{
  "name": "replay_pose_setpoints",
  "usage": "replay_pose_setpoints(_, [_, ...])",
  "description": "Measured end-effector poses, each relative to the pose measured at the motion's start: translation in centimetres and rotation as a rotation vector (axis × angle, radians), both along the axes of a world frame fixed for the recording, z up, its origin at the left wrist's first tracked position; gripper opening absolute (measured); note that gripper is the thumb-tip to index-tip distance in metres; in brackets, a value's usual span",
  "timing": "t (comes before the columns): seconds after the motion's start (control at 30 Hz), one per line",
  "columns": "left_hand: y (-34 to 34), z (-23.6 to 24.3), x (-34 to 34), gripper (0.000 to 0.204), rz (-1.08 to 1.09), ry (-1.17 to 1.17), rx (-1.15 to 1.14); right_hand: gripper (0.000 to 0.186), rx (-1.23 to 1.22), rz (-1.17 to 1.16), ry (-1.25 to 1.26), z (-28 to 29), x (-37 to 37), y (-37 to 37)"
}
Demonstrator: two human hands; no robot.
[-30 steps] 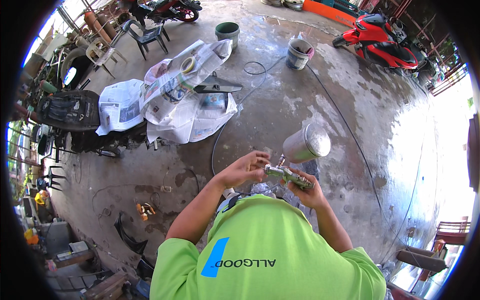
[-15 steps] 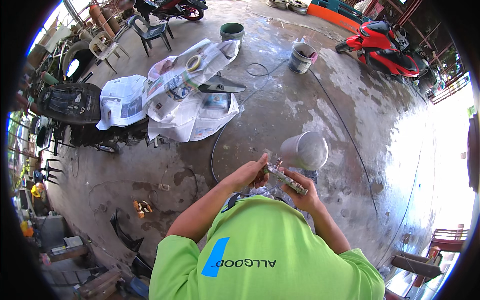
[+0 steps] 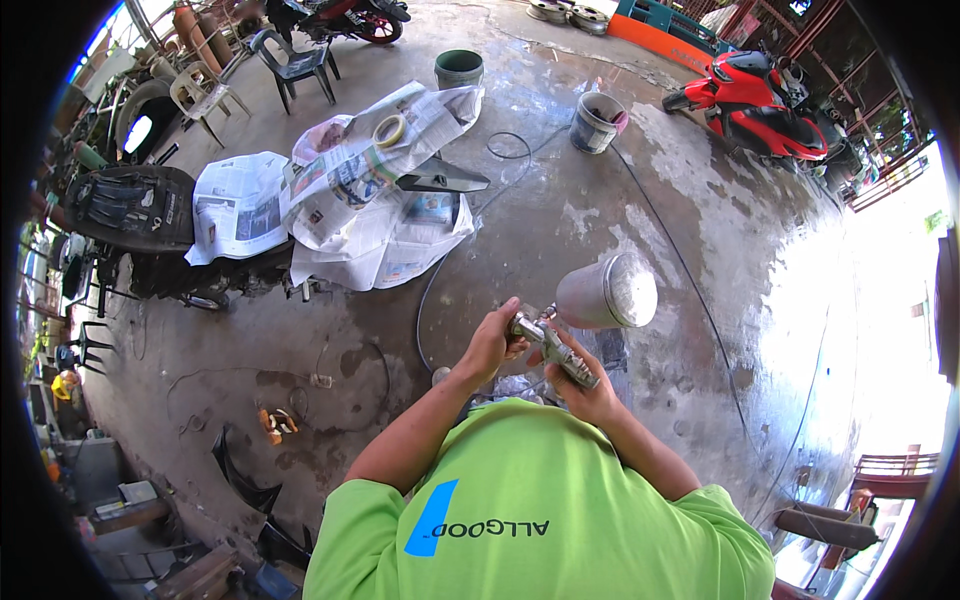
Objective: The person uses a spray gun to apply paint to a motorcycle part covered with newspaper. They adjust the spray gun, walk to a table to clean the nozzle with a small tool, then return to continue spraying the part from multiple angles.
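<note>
A metal spray gun (image 3: 568, 364) with a grey paint cup (image 3: 590, 296) is in front of my chest, the cup tipped on its side and pointing away to the right. My right hand (image 3: 588, 394) is wrapped round the gun's body. At the gun's other end, my left hand (image 3: 486, 342) has its fingers closed on the metal part, thumb uppermost. Beyond them to the left is a motorcycle (image 3: 130, 212) partly covered with newspaper sheets (image 3: 335, 240). On the paper lies a roll of masking tape (image 3: 389, 130).
A dark hose (image 3: 424, 315) curves over the wet concrete floor. Two buckets, one green (image 3: 459, 70) and one pale (image 3: 596, 122), stand farther off. A red motorcycle (image 3: 765, 110) is at the far right. Black curved panels (image 3: 240, 470) lie at lower left, near plastic chairs' side of the shop.
The spray gun has turned in my hands, so more of its metal body shows. My left hand has shifted slightly left, and the whole view has moved a little.
</note>
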State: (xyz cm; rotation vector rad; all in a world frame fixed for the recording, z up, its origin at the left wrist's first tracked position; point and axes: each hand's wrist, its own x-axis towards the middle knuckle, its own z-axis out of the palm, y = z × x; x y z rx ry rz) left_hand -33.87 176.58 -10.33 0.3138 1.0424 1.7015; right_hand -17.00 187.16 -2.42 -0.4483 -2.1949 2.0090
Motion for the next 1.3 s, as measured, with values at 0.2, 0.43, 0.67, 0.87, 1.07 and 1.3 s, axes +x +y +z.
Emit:
replay_pose_setpoints(0.2, [-0.8,-0.7,-0.2,0.054,0.148,0.088,0.028,0.059,-0.003,-0.039,0.033,-0.8,-1.9,-1.7])
replay_pose_setpoints(0.43, [-1.7,-1.8,-2.7,0.055,0.190,-0.027,0.040,0.060,0.022,-0.053,-0.066,-2.0,-4.9,-2.9])
replay_pose_setpoints(0.67, [-5.3,-3.7,-11.0,0.048,-0.175,0.382,-0.225,0.059,0.340,-0.025,0.024,-4.1,-8.0,-5.0])
replay_pose_setpoints(0.87, [-7.6,-5.3,-11.9,0.050,-0.194,0.423,-0.237,0.056,0.324,0.004,-0.080,-4.1,-9.4,-6.9])
replay_pose_setpoints(1.07, [-7.6,-6.3,-13.6,0.049,-0.272,0.366,-0.303,0.055,0.342,0.050,-0.073,-5.2,-11.2,-6.4])
replay_pose_setpoints(1.3, [-4.4,-15.0,-8.7,0.040,0.091,-0.207,-0.255,0.054,0.145,-0.127,-0.261,-13.4,-18.4,-1.3])
